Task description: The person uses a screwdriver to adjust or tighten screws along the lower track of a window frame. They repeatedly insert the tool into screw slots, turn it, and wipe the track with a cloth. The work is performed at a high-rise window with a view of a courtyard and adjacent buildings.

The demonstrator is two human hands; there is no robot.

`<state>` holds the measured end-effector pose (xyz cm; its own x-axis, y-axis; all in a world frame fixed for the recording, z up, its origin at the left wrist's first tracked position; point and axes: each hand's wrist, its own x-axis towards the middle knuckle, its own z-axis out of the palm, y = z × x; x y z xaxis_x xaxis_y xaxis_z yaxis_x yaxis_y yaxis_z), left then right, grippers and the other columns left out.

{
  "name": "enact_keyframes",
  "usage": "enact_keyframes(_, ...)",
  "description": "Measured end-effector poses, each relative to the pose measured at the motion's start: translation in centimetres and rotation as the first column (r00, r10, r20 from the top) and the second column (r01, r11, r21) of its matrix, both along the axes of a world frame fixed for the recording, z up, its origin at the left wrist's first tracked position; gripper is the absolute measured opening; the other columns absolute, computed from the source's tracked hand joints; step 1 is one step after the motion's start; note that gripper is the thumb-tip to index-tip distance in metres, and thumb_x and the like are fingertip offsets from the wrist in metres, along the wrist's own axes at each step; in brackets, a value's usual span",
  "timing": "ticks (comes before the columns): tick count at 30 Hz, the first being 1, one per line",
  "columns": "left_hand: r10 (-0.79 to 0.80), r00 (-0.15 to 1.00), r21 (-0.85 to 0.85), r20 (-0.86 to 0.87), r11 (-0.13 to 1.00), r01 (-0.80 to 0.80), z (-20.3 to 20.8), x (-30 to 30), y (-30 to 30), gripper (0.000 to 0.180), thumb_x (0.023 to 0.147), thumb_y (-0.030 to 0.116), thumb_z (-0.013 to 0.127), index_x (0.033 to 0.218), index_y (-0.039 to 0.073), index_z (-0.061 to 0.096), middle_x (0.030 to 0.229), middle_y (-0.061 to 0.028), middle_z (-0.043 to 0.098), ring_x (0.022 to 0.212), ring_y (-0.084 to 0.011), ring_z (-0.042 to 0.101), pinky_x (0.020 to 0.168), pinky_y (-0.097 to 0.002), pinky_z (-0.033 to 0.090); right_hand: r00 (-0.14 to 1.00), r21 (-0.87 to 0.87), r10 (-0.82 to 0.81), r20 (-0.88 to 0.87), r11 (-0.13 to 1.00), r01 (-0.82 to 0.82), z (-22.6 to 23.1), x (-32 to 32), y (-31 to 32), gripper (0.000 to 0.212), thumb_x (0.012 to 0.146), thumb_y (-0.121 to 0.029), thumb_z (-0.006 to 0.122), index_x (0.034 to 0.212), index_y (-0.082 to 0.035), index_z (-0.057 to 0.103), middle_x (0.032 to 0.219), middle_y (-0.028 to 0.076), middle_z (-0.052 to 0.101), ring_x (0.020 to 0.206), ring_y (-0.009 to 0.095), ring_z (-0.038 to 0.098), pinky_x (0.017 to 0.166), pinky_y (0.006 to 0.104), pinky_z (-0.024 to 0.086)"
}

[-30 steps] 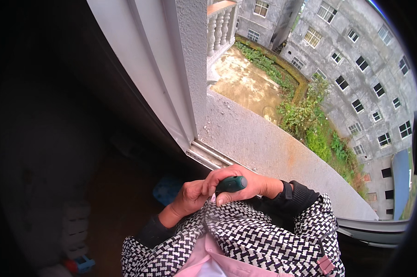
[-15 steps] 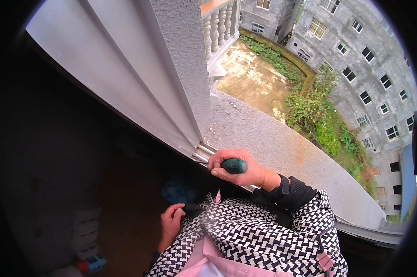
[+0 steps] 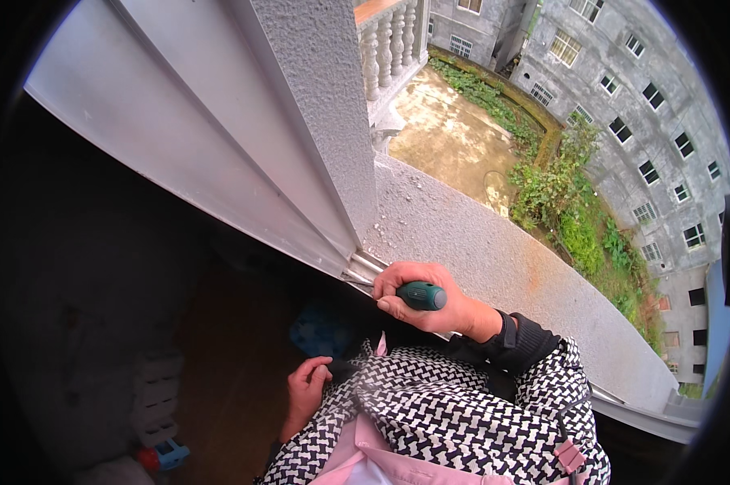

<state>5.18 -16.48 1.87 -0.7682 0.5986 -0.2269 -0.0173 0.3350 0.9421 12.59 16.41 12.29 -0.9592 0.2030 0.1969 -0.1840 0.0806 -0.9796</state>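
My right hand (image 3: 455, 309) is closed around the dark green handle of a screwdriver (image 3: 418, 295), whose grey butt faces up and right. Its thin metal shaft points left, with the tip by the metal window track (image 3: 367, 263) at the foot of the upright frame. Lower and to the left, close to the checked apron, my left hand (image 3: 306, 390) has its thumb and fingers drawn together. Something dark touches those fingertips, too dim to name.
A pale metal window frame (image 3: 219, 145) rises at the left. Outside the track runs a rough concrete sill (image 3: 470, 234) with small crumbs of debris. Beyond lie a drop to a yard, plants (image 3: 555, 190) and a grey building (image 3: 599, 89). Indoors, a blue-and-red object (image 3: 168, 455) sits in shadow.
The view has shifted slightly, so the frame and building sit a little differently. My right hand stays at the track, with the screwdriver slightly lower right in view. The left hand has barely moved.
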Motion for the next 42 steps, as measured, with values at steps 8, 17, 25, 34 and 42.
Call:
enact_keyframes(8,0.002,1.0,0.01,-0.021,1.0,-0.002,-0.2,0.5,-0.4,0.019,0.099,0.008,0.063,0.113,0.002,0.074,0.081,-0.004,0.072,0.074,-0.0097,0.065,0.07,-0.0248,0.053,0.993,0.039,-0.099,0.056,0.995,0.097,-1.3,-1.8,-0.2,0.012,0.091,-0.009,0.076,0.087,-0.004,0.065,0.091,0.006,0.073,0.083,0.014,0.067,0.077,0.0301,0.054)
enact_keyframes(17,0.016,0.999,0.032,0.028,0.999,-0.017,-1.4,0.7,-0.1,0.019,0.099,0.008,0.063,0.113,0.002,0.074,0.081,-0.0041,0.072,0.074,-0.0098,0.066,0.07,-0.0248,0.054,1.0,0.102,-0.009,-0.013,0.995,0.01,-1.0,0.5,-0.7,0.012,0.09,-0.01,0.076,0.09,-0.006,0.065,0.091,0.006,0.073,0.082,0.016,0.069,0.077,0.0308,0.054)
enact_keyframes(25,-0.021,1.0,0.004,0.012,1.0,0.021,-1.4,0.1,0.2,0.019,0.099,0.008,0.064,0.113,0.002,0.074,0.082,-0.0038,0.072,0.074,-0.0092,0.065,0.071,-0.0241,0.053,0.997,0.112,-0.015,0.073,0.994,0.007,-1.4,0.1,-1.9,0.011,0.091,-0.008,0.074,0.089,-0.005,0.064,0.096,0.009,0.073,0.087,0.021,0.07,0.08,0.033,0.055)
enact_keyframes(34,-0.045,0.999,0.023,0.0,0.999,0.045,-1.1,-0.6,0.5,0.018,0.099,0.007,0.063,0.112,0.002,0.075,0.082,-0.0046,0.072,0.075,-0.0093,0.066,0.071,-0.0244,0.054,0.996,0.124,-0.067,-0.052,0.99,0.073,-1.2,-0.7,-2.4,0.011,0.09,-0.006,0.075,0.091,-0.005,0.064,0.092,0.008,0.071,0.079,0.018,0.07,0.072,0.0322,0.056)
enact_keyframes(42,-0.06,0.998,0.058,0.011,0.997,0.059,-2.6,-1.1,1.3,0.018,0.099,0.008,0.063,0.112,0.0,0.074,0.081,-0.0039,0.071,0.074,-0.0089,0.065,0.069,-0.0239,0.052,0.997,0.208,-0.066,-0.033,0.976,0.071,-2.1,1.4,-2.6,0.013,0.089,-0.006,0.076,0.091,-0.005,0.063,0.096,0.009,0.071,0.08,0.022,0.07,0.073,0.0327,0.055)
